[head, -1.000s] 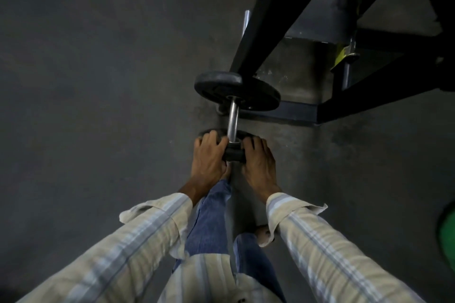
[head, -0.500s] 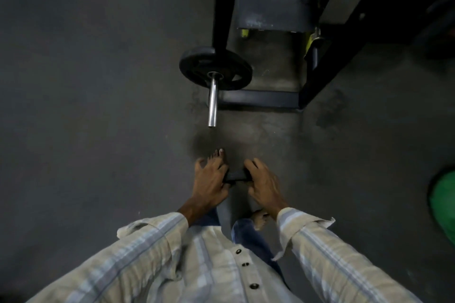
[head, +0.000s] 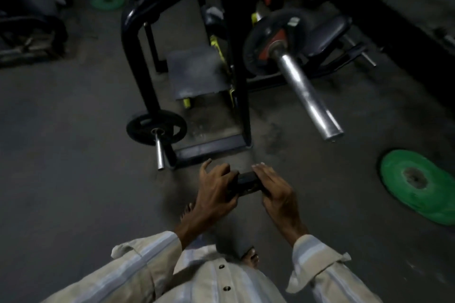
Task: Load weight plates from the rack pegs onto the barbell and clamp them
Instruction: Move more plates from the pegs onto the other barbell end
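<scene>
Plate (head: 242, 183): a small dark one, carried edge-on between both hands, clear of the floor (head: 61, 179). The left hand (head: 216, 190) wraps its near rim, fingers curled over the top; the right hand (head: 277, 192) presses flat against the opposite rim, fingers extended. The two palms squeeze toward each other, which keeps the load level and, judging by the posture, leaves the bore free for threading onto a sleeve.

Up and right of the grip, the barbell sleeve (head: 307, 96) projects toward the camera with a loaded plate (head: 261, 49) seated at its inner end; the bare outer length is probably the destination. Up and left of the grip, a rack peg (head: 160, 152) carries another plate (head: 156, 128). Green plates (head: 416, 182) lie flat, well to the right.

No clamp can be identified with certainty.
</scene>
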